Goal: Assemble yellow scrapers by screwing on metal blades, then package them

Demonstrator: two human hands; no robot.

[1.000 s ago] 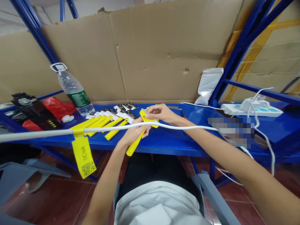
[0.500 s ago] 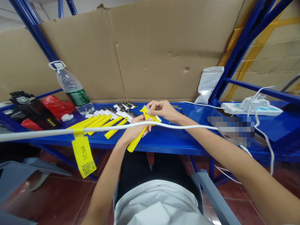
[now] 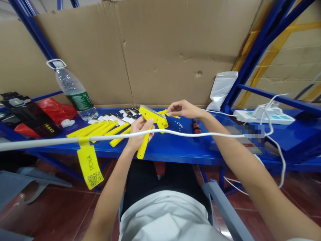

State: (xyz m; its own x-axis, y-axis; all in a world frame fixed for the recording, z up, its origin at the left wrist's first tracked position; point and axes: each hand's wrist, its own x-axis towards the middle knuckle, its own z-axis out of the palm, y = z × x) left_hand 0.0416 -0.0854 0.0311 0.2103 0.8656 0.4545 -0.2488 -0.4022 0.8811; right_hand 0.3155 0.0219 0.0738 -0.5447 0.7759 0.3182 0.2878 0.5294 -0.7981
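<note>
The yellow tool (image 3: 152,116) has a wide head, pale straight edge and tubular handle. Left hand (image 3: 137,134) grips it; right hand (image 3: 186,109) is half-curled, contents indiscernible.

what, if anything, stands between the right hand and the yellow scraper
A yellow piece shows between the right hand and the yellow scraper; whether it's touched is unclear. A white cable crosses the view over the scraper's handle.

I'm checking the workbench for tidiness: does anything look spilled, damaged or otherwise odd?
Tiny pale pieces lie scattered loose on the blue tabletop, left of the red-and-black cylindrical object; they look spilled, though they may be set out on purpose. The tall brown cardboard panel behind looks damaged: it has a rough dent.
</note>
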